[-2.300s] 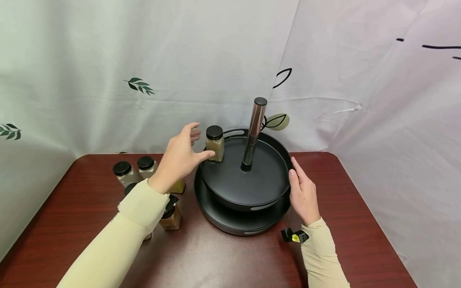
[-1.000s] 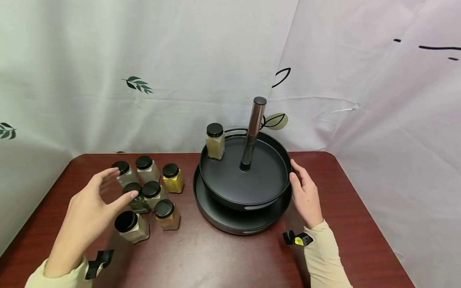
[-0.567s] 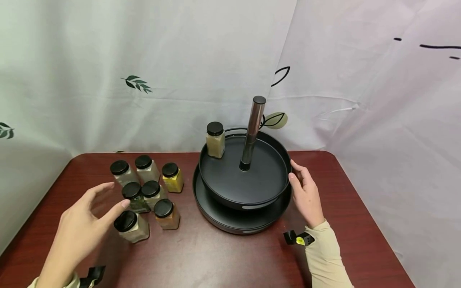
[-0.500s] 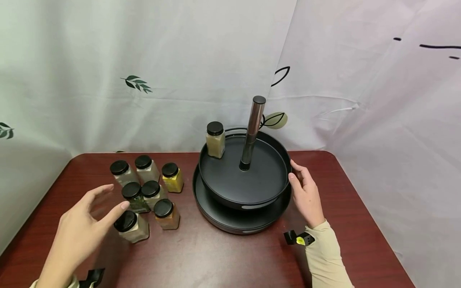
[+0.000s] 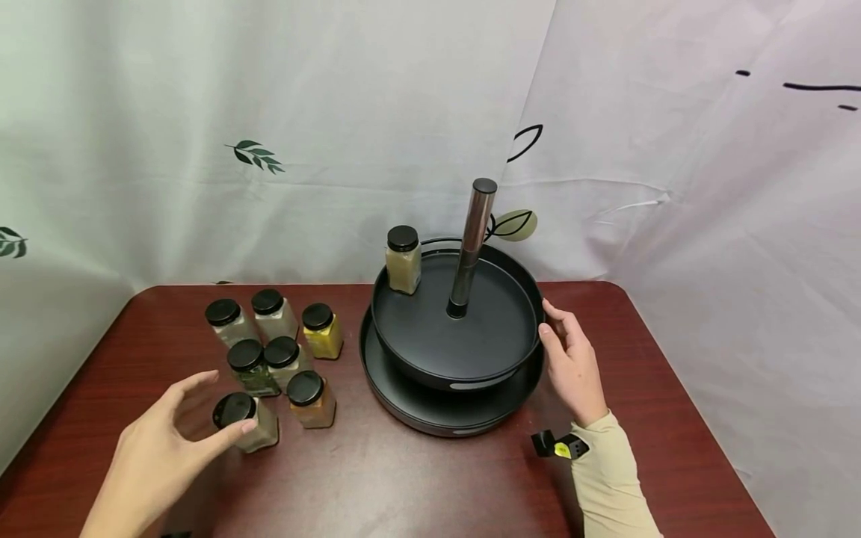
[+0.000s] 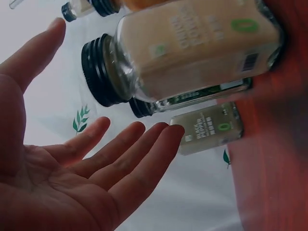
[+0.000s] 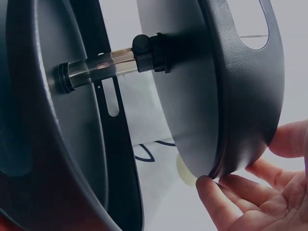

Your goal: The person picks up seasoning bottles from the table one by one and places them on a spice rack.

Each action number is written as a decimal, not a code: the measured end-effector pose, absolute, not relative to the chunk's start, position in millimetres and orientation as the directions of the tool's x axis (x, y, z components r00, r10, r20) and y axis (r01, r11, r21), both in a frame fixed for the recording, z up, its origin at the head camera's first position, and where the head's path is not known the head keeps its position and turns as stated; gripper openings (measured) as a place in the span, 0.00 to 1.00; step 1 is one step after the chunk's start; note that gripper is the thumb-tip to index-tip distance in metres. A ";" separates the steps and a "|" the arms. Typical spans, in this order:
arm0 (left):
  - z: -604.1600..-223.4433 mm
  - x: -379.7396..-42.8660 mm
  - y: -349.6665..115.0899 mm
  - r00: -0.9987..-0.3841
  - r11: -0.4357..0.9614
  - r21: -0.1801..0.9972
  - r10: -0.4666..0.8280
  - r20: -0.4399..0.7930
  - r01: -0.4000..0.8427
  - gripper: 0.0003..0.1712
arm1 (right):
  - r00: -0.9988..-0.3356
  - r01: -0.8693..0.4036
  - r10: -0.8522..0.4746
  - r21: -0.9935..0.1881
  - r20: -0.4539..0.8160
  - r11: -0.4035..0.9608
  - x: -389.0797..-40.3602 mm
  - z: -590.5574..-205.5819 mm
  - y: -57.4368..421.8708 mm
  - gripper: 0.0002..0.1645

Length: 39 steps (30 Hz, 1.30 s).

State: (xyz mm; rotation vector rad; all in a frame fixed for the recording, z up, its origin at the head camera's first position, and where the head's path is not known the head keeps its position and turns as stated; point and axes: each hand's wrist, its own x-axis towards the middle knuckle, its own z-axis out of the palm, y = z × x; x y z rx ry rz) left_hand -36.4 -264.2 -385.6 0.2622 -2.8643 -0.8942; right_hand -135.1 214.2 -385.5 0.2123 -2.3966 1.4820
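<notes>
In the head view my left hand (image 5: 158,452) is beside the nearest spice jar (image 5: 261,432), thumb and fingers spread on either side of it. A gap shows between that hand and the black-capped jar of pale powder (image 6: 197,53) in the left wrist view. My right hand (image 5: 572,366) touches the outer wall of a black two-tier rack's upper tray (image 5: 430,344); its thumb and fingertips rest against the edge in the right wrist view. A jar of tan powder (image 5: 403,270) stands upright at the back left of that tray.
Behind the nearest jar stand several more, among them green herbs (image 5: 258,379), yellow powder (image 5: 325,342) and brown powder (image 5: 316,411). The lower tray (image 5: 430,421) sits on the red-brown table (image 5: 377,493). A post (image 5: 471,246) rises through the rack. White curtain (image 5: 370,112) hangs behind.
My left hand has moved away from the jar on the upper tray, leftward over the table, and down to the nearest jar. My right hand has stayed at the tray's edge.
</notes>
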 end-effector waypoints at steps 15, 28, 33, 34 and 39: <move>-407.7 -30.0 -240.9 -0.952 0.805 0.582 -0.255 0.168 -0.113 0.53 | -0.941 -0.285 0.042 -0.850 0.337 0.444 -134.9 -385.2 215.1 0.25; -412.3 -29.7 -223.5 -0.914 0.779 0.593 -0.368 0.170 -0.203 0.44 | -0.940 -0.284 0.041 -0.844 0.338 0.455 -132.5 -385.3 215.6 0.24; -413.0 -30.9 -221.4 -0.904 0.774 0.600 -0.384 0.189 -0.203 0.42 | -0.937 -0.279 0.057 -0.838 0.344 0.469 -131.9 -385.6 215.0 0.24; -413.2 -31.1 -221.2 -0.903 0.771 0.601 -0.388 0.185 -0.209 0.42 | -0.936 -0.281 0.058 -0.836 0.347 0.471 -131.8 -385.7 214.8 0.24; -413.5 -31.5 -222.4 -0.898 0.761 0.608 -0.403 0.173 -0.225 0.41 | -0.932 -0.290 0.057 -0.831 0.359 0.475 -131.5 -385.9 214.3 0.24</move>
